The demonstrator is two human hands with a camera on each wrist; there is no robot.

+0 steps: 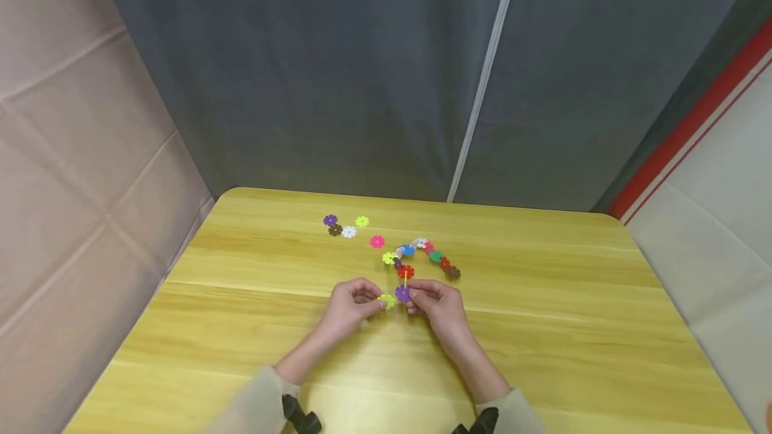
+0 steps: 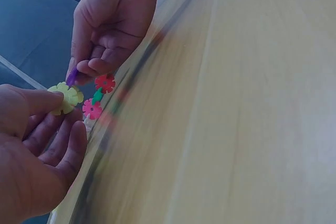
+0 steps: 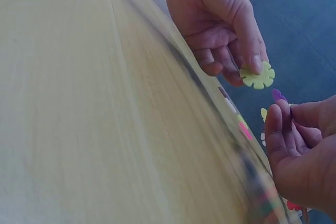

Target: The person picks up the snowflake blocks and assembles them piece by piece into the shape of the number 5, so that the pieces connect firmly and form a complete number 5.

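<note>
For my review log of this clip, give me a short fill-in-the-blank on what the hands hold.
The left hand pinches a ____ snowflake disc.
The right hand pinches a ____ disc at the chain's end.
Both hands work over a ____ table.
Missing: yellow-green; purple; wooden

table [image 1: 543, 327]: glossy light wood grain | flower discs [image 1: 386, 301]: smooth matt plastic | backdrop [image 1: 338, 72]: grey cloth
</note>
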